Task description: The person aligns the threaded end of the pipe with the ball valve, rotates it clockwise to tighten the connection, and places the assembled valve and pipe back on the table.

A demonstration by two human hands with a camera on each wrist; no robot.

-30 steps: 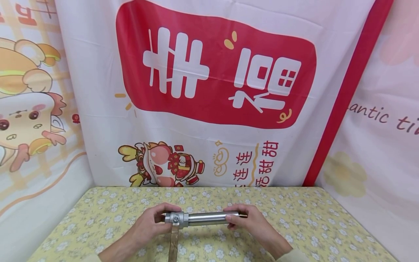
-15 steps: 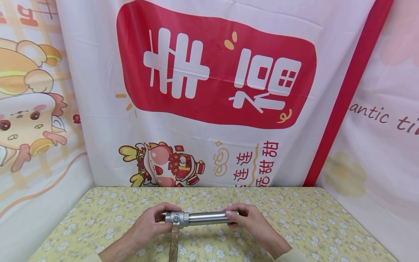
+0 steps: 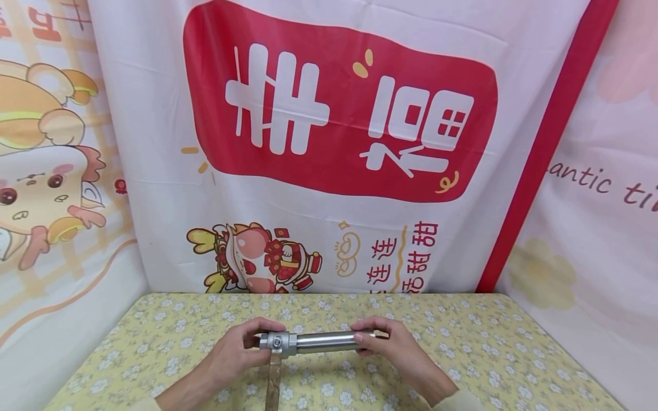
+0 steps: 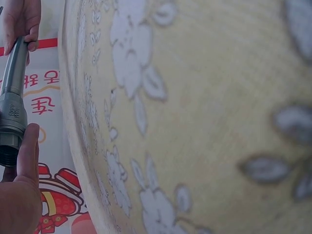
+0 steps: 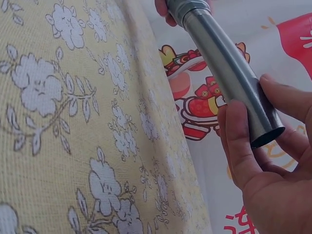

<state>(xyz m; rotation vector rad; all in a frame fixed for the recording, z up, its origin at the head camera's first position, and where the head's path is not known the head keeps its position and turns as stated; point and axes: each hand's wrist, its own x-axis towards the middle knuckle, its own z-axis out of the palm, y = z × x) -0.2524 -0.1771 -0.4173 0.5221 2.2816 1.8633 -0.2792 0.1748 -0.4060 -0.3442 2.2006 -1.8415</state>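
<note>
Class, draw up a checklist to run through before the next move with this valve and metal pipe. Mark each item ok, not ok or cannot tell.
1. Left hand holding the valve: ok.
2. Right hand gripping the pipe near its free end: ok.
3. Pipe meeting the valve with no gap showing: ok.
4. Joint fully tight: cannot tell; the pictures do not show how firmly it is fastened.
5. Handle in line with the pipe: not ok; it stands crosswise.
6. Handle's far end clear of the table: cannot tell; the head view cuts it off.
</note>
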